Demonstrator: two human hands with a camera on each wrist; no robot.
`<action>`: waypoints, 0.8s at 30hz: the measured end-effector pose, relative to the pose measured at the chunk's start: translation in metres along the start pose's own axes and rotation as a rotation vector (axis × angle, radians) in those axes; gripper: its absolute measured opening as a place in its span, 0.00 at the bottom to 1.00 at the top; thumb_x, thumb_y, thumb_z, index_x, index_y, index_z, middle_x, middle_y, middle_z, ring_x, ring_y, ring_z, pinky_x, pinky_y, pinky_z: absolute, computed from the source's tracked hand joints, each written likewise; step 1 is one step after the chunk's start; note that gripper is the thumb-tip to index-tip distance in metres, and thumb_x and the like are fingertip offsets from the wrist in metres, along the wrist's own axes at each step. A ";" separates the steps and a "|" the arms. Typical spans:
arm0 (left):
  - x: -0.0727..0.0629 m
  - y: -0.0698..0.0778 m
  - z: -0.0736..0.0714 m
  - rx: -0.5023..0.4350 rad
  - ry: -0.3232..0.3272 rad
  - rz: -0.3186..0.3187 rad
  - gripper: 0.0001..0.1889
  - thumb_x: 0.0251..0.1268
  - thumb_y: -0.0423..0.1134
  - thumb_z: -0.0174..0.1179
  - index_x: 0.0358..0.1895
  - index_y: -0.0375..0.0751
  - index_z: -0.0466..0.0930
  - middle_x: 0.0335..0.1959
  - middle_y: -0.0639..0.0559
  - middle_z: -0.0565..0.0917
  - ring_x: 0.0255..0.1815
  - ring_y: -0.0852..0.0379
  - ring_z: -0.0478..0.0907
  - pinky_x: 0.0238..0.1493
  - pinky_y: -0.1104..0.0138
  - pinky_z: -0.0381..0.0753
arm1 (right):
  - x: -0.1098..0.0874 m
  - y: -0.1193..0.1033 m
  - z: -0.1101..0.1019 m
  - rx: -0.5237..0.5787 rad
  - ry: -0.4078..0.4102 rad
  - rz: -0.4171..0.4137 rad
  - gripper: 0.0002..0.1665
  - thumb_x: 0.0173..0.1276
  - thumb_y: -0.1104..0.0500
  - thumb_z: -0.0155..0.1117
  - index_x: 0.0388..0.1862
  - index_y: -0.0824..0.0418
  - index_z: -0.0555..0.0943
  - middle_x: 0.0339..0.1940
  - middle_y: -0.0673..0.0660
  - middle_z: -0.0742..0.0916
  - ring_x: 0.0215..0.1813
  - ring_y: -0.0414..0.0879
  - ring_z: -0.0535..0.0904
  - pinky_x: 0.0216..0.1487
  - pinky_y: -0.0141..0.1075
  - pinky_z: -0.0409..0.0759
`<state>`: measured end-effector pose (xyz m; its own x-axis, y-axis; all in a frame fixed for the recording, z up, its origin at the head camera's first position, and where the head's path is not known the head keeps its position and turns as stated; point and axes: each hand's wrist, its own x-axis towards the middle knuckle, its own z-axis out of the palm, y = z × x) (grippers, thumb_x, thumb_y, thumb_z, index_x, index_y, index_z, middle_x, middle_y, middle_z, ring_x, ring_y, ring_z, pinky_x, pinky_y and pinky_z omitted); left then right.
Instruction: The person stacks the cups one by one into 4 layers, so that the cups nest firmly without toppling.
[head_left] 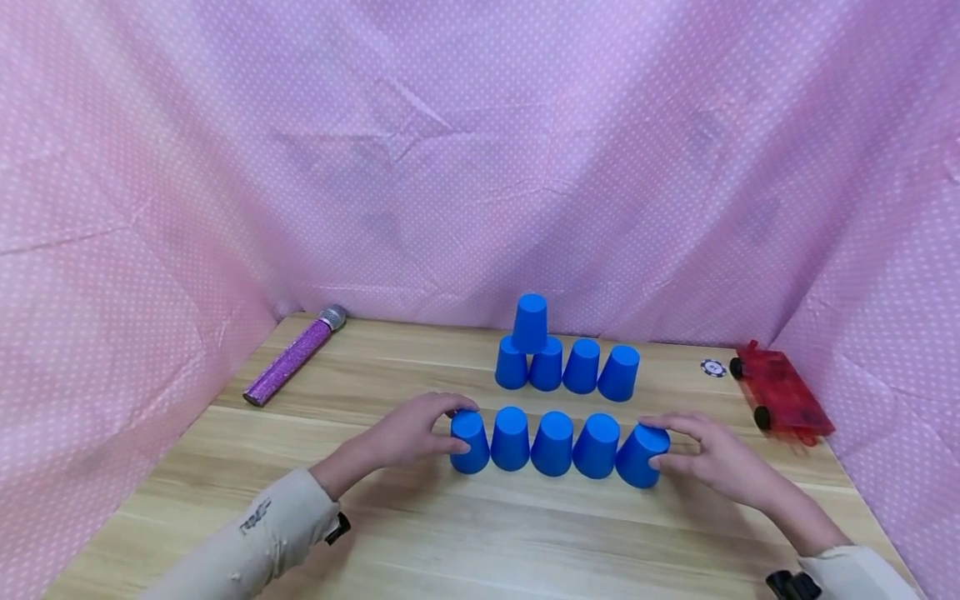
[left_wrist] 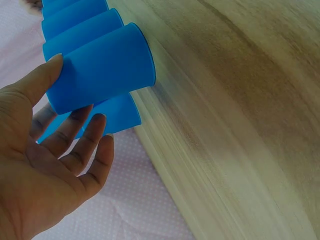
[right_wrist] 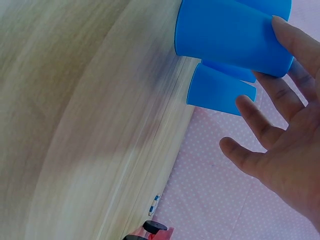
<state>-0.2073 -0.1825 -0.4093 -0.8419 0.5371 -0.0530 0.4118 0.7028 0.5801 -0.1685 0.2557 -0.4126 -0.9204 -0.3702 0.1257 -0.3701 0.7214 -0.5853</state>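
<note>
Several blue cups stand upside down in a front row on the wooden table, with the middle cup point(head_left: 552, 446) between my hands. My left hand point(head_left: 408, 433) pinches the leftmost cup point(left_wrist: 107, 65), thumb on its near side and fingers on its far side. At the other end, my right hand point(head_left: 723, 462) grips the rightmost cup point(right_wrist: 230, 37) the same way, and that cup leans slightly. Behind stands a second row of upside-down blue cups point(head_left: 581, 368). One more cup point(head_left: 530, 323) sits on top, bridging the two leftmost of that row.
A purple glittery microphone point(head_left: 292, 358) lies at the back left of the wooden table point(head_left: 525, 542). Toward the back right are a poker chip point(head_left: 713, 368) and a red toy car with black wheels point(head_left: 783, 392). Pink dotted cloth point(head_left: 450, 167) hangs behind and at both sides.
</note>
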 end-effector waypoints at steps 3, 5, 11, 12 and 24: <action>0.001 0.000 -0.001 0.005 0.004 0.010 0.28 0.62 0.53 0.69 0.66 0.54 0.75 0.58 0.57 0.82 0.61 0.54 0.78 0.62 0.53 0.80 | 0.000 -0.001 -0.001 -0.010 0.008 -0.010 0.29 0.62 0.46 0.74 0.61 0.53 0.82 0.59 0.56 0.86 0.62 0.62 0.78 0.57 0.66 0.75; 0.001 -0.001 -0.001 0.004 0.005 0.014 0.28 0.62 0.53 0.69 0.65 0.54 0.76 0.58 0.58 0.82 0.61 0.55 0.78 0.62 0.53 0.80 | 0.001 0.000 -0.002 -0.011 0.006 -0.008 0.29 0.62 0.45 0.73 0.61 0.51 0.82 0.59 0.56 0.86 0.63 0.62 0.78 0.57 0.67 0.75; -0.001 -0.004 0.000 -0.030 -0.001 0.017 0.27 0.62 0.54 0.69 0.64 0.56 0.77 0.58 0.60 0.82 0.61 0.55 0.78 0.62 0.52 0.80 | 0.000 0.000 0.000 -0.012 -0.004 0.003 0.30 0.62 0.45 0.74 0.61 0.53 0.82 0.60 0.56 0.86 0.63 0.64 0.78 0.57 0.67 0.75; -0.001 -0.004 0.000 -0.036 -0.001 0.019 0.27 0.62 0.55 0.69 0.64 0.56 0.77 0.58 0.60 0.82 0.61 0.55 0.78 0.62 0.52 0.80 | 0.001 0.000 0.000 -0.013 0.000 -0.003 0.30 0.62 0.45 0.74 0.61 0.53 0.82 0.59 0.56 0.86 0.63 0.64 0.78 0.57 0.67 0.75; 0.000 -0.007 0.002 -0.073 -0.006 0.037 0.25 0.62 0.53 0.69 0.62 0.57 0.78 0.56 0.61 0.83 0.60 0.55 0.78 0.62 0.50 0.80 | -0.001 0.002 0.002 0.006 -0.022 0.025 0.31 0.62 0.45 0.74 0.62 0.54 0.81 0.61 0.58 0.84 0.65 0.66 0.76 0.59 0.67 0.75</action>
<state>-0.2096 -0.1865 -0.4151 -0.8244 0.5650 -0.0352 0.4158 0.6465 0.6396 -0.1684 0.2562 -0.4153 -0.9263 -0.3649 0.0935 -0.3462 0.7269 -0.5931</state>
